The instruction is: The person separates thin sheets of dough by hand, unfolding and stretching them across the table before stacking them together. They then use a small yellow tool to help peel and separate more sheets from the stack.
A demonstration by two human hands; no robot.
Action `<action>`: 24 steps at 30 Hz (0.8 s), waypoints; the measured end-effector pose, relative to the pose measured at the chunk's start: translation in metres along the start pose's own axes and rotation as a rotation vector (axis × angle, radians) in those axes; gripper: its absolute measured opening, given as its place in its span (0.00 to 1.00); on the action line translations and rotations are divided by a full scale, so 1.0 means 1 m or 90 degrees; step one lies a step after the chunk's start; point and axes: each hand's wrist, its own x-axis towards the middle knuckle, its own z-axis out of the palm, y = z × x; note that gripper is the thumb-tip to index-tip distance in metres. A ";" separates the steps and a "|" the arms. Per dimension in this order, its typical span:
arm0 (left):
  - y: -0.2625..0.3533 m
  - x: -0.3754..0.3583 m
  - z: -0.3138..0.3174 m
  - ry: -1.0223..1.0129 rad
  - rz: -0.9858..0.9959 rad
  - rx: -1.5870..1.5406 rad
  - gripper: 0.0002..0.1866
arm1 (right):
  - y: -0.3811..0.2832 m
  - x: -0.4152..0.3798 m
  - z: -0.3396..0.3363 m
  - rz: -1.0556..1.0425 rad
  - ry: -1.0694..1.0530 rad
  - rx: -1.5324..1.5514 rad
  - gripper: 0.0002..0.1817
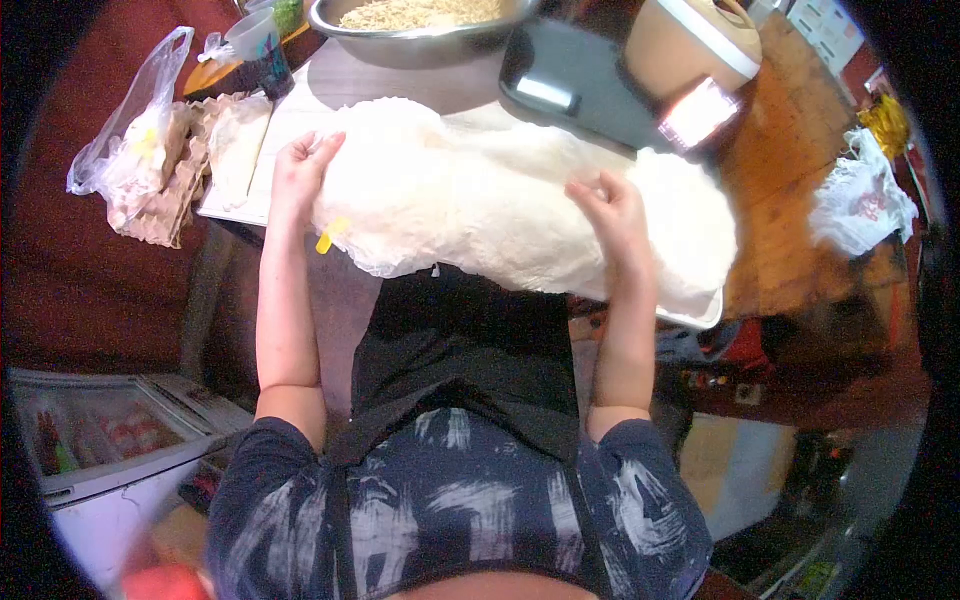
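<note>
A wide, pale sheet like dough or cloth [480, 200] lies across a white tray [708, 312], draping over its near edge. At its left end my left hand [305, 170] has its fingers pressed together at the edge of the sheet; what they hold is too small to make out. My right hand [610, 205] is over the right half of the sheet, thumb and fingers curled close; whether they pinch the sheet is unclear. A small yellow tag [330, 236] sticks out at the sheet's lower left.
A metal bowl of shredded food [420, 18] stands at the back. Behind the sheet are a dark flat device [570, 85], a lit phone [700, 112] and a tan container [690, 45]. Plastic and paper bags [165, 165] lie left, a white bag [862, 195] right.
</note>
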 end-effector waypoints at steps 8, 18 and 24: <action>-0.021 0.013 -0.010 0.026 0.004 0.019 0.15 | 0.038 -0.007 0.018 0.003 0.032 0.160 0.14; -0.040 0.017 -0.027 0.108 0.000 0.040 0.20 | 0.049 -0.008 0.016 0.033 0.041 0.095 0.15; -0.057 0.026 -0.039 0.267 0.063 0.150 0.27 | 0.050 -0.010 0.023 -0.027 0.098 0.175 0.18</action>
